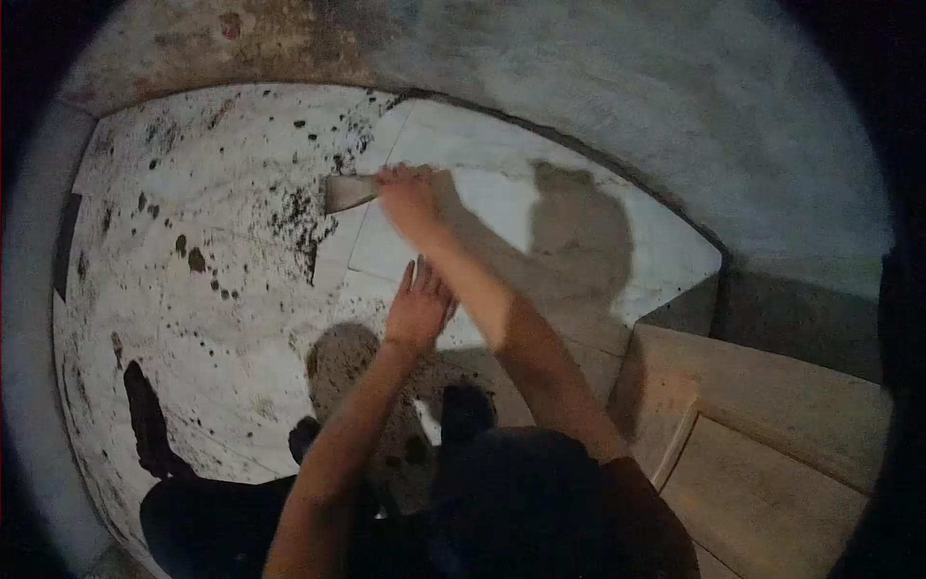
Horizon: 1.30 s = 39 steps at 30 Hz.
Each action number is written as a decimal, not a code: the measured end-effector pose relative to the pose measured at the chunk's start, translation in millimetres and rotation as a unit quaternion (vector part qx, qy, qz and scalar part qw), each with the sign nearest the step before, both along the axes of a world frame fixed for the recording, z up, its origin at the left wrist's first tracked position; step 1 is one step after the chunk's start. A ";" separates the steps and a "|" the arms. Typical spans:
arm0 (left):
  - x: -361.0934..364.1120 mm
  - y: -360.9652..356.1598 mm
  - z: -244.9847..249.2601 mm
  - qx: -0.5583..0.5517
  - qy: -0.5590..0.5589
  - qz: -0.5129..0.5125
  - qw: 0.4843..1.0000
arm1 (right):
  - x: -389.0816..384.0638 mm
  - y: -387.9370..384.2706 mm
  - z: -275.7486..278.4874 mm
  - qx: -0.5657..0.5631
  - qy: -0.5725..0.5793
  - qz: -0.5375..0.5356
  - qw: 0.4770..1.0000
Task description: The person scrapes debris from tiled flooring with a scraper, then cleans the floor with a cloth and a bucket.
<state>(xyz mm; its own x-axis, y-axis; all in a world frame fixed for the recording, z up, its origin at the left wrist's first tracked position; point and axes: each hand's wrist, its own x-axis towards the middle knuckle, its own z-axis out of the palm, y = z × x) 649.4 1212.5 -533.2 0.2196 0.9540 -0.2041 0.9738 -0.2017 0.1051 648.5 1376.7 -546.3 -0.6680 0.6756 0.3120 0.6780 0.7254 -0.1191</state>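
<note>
My right hand (410, 201) is closed around a scraper (348, 194), whose wide flat blade points left and lies low over the pale floor tiles (463, 135). Dark crumbs of dirt (301, 214) are scattered just beyond the blade's edge. Below my right forearm, my left hand (420, 307) rests on or close over the tiles with its fingers stretched out and nothing in it. The scraper's handle is hidden in my right hand.
A rough grey wall (617, 87) borders the floor at the back and right. At the lower right stands a tan panelled block (772, 405). My dark shoe (149, 420) is at the left, and dark spots (197, 260) dot the tiles.
</note>
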 end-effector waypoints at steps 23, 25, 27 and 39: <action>-30.7 37.3 10.5 -0.145 -0.118 0.114 0.976 | 73.9 87.6 -26.7 0.074 -0.071 -0.031 0.994; -35.2 38.0 6.1 -0.137 -0.101 0.067 0.983 | 160.5 81.3 46.0 -0.179 -0.061 -0.172 0.967; -29.0 37.6 -5.5 -0.114 -0.073 0.070 0.988 | 305.9 88.0 21.0 -0.075 -0.071 -0.198 0.975; -30.2 38.0 14.0 -0.143 -0.051 0.040 0.988 | 44.1 83.0 -28.1 -0.024 0.021 -0.158 0.987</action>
<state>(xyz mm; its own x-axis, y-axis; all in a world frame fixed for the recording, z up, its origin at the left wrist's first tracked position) 619.3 1250.5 -519.3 0.1796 0.8753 -0.4489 0.9667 -0.0724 0.2455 692.6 1459.7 -574.4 -0.4088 0.8628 0.2972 0.8633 0.4713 -0.1806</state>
